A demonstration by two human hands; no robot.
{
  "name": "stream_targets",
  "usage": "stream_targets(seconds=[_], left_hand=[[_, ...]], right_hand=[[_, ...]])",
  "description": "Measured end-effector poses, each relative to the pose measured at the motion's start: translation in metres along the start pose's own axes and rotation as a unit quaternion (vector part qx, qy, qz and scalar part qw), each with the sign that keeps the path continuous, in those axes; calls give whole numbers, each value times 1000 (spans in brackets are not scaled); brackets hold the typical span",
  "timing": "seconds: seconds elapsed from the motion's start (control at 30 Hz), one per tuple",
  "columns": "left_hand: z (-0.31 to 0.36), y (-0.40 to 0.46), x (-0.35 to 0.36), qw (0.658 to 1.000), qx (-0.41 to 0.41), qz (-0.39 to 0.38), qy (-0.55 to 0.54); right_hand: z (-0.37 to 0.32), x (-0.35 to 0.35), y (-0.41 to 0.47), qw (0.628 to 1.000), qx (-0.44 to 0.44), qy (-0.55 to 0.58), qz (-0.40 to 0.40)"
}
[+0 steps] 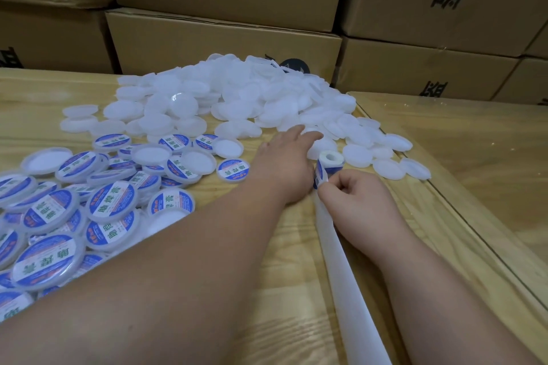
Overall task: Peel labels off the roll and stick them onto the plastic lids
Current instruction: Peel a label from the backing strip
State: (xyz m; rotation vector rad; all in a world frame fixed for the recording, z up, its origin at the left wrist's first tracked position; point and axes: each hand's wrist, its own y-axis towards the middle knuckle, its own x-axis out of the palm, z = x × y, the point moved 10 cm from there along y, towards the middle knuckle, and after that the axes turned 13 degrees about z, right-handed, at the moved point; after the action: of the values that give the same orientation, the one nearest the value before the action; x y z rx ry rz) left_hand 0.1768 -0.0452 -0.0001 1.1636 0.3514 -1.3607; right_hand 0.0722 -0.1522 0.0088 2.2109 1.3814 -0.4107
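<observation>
The right hand pinches a label on the roll; just left of the roll, the left hand reaches flat-fingered onto the plain lids. Its fingertips hide the lid touched.

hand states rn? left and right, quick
Left hand: open, fingers stretched onto the plain white lids, gripping nothing.
Right hand: closed, pinching a label at the label roll.

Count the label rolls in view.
1: a small white-cored roll of blue labels stands on the wooden table, just beyond the right hand, which pinches its label end. Others could lie hidden under the lids.
</observation>
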Motion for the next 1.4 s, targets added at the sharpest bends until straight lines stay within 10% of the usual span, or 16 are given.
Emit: stream_targets(seconds=[1.4], left_hand=[[19, 78, 61, 983, 110, -104, 106]], right_hand=[[4, -12, 6, 997, 29, 51, 46]])
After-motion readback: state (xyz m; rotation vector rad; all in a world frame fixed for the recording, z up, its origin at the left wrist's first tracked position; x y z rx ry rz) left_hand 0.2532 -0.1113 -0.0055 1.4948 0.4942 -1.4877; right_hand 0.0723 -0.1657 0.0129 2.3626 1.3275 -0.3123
